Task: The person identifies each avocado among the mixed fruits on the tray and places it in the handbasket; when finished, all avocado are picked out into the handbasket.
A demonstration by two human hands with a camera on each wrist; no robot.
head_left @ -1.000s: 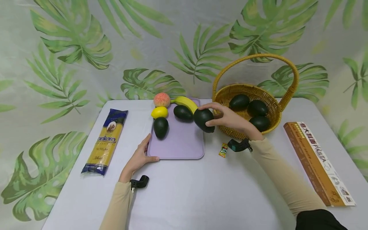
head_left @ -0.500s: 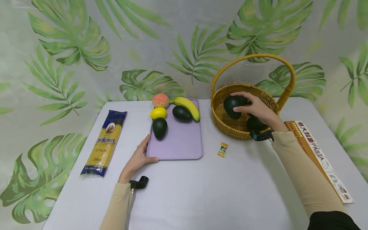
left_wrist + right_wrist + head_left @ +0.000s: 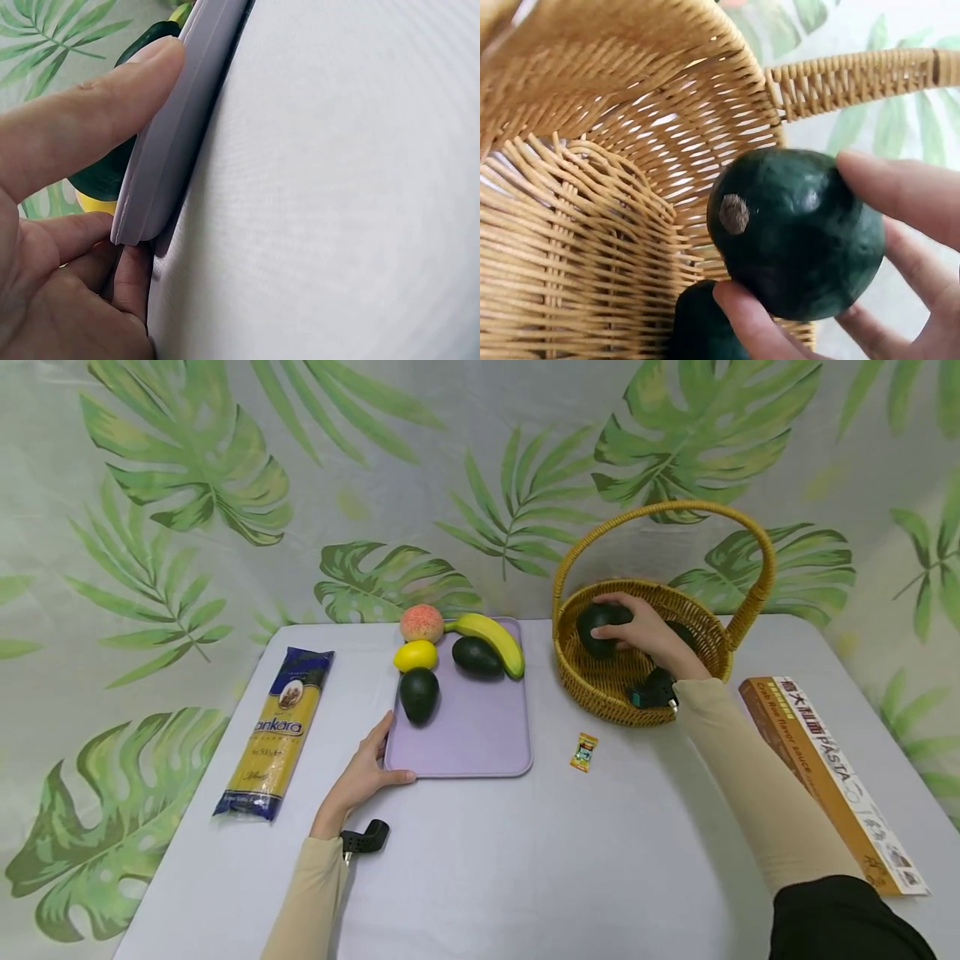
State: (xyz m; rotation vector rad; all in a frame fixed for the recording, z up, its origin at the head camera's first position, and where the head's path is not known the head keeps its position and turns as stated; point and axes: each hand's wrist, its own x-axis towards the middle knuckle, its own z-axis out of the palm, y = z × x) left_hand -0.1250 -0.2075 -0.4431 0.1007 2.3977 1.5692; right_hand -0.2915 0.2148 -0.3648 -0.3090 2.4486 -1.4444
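Observation:
My right hand (image 3: 648, 631) holds a dark green avocado (image 3: 596, 631) at the left side of the wicker basket (image 3: 600, 693). In the right wrist view, thumb and fingers grip that avocado's sides, its brown stem scar showing, and another avocado (image 3: 705, 326) lies below it. My left hand (image 3: 363, 777) grips the near left corner of a lilac tray (image 3: 465, 747), thumb along the rim and fingers round the side. On the tray are an avocado (image 3: 419, 695) near the left edge, a second avocado (image 3: 477, 657), a banana (image 3: 491, 637), a lemon (image 3: 416, 655) and a peach (image 3: 422, 623).
A tall arched handle (image 3: 667, 506) rises over the basket. A bag of Ankara pasta (image 3: 277, 731) lies at the left, and a long pasta box (image 3: 832, 785) at the right. Between tray and basket, nearer the front, lies a small candy packet (image 3: 583, 752).
My right hand has carried the avocado from above the tray's right edge into the basket, then shifted slightly left there. My left hand has stayed at the tray corner.

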